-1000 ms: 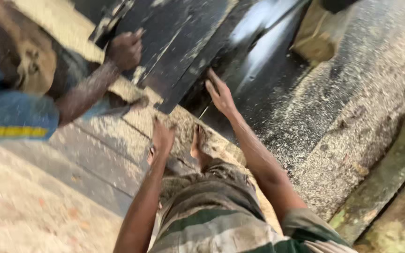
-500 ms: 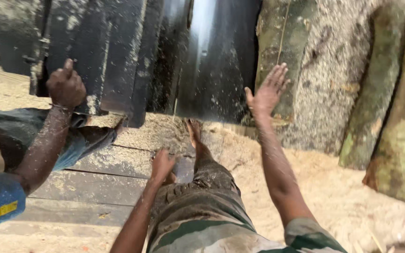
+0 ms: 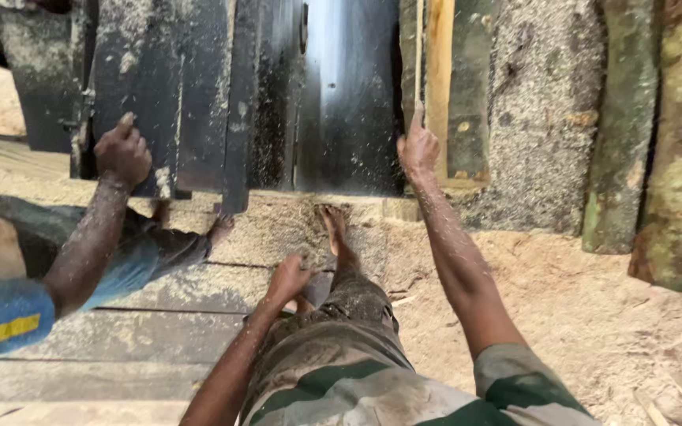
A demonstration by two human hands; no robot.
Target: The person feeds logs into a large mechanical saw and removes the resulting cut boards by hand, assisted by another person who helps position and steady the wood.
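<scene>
My right hand (image 3: 418, 150) reaches forward and its fingers rest against a pale wooden plank (image 3: 440, 87) that stands upright beside a dark metal machine housing (image 3: 349, 102). My left hand (image 3: 287, 278) is pressed on my own knee, fingers loosely curled, holding nothing. My bare foot (image 3: 333, 225) rests on sawdust at the foot of the machine. A co-worker's hand (image 3: 122, 154) at the left grips the edge of a dark metal panel (image 3: 151, 87).
Sawdust (image 3: 593, 315) covers the ground at the right. Flat wooden boards (image 3: 159, 331) lie at the left under the co-worker in a blue shirt (image 3: 9, 315). Sawdust-coated slabs and mossy logs (image 3: 680, 158) stand at the right.
The view has swung upright and closer. My right hand went from spread in the air to touching the pale plank. My left hand stayed on my knee.
</scene>
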